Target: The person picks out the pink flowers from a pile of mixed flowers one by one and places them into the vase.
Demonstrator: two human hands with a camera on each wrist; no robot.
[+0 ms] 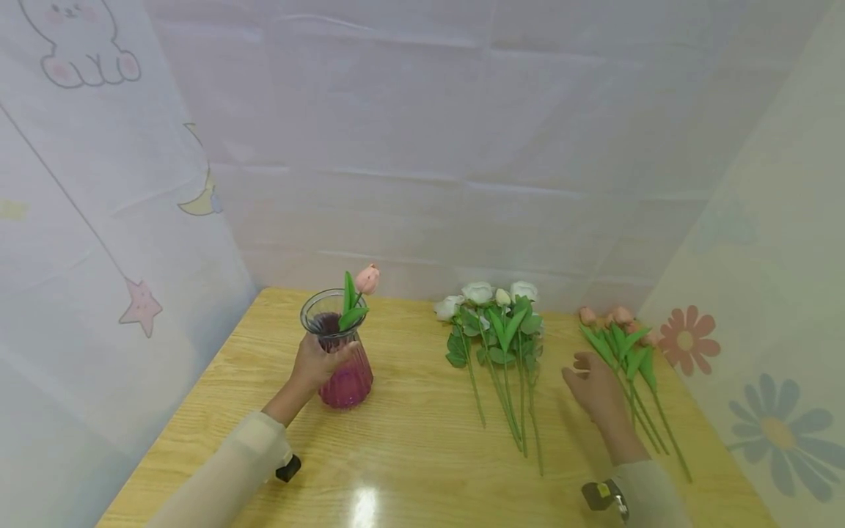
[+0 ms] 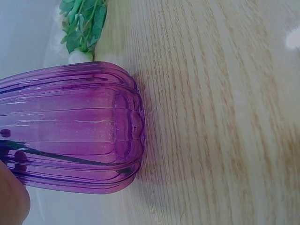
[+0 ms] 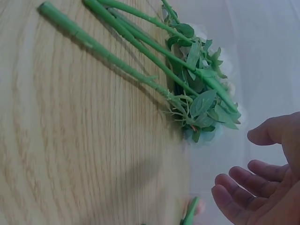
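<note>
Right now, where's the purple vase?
In the head view, the purple vase stands at left on the table, held by the left hand, left of the white flowers.

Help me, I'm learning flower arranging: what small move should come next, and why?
Probably move the right grip to the loose pink tulips: it is empty and near them, while the left grip holds the vase, where one pink tulip stands.

Reaches forward with left arm (image 1: 227, 466) and right arm (image 1: 650, 490), well apart. Grips with the left hand (image 1: 322, 361), thumb (image 1: 343, 355) stretched out rightward. Holds the right hand (image 1: 597, 390) in the air, thumb apart from loosely bent fingers (image 3: 251, 182).
</note>
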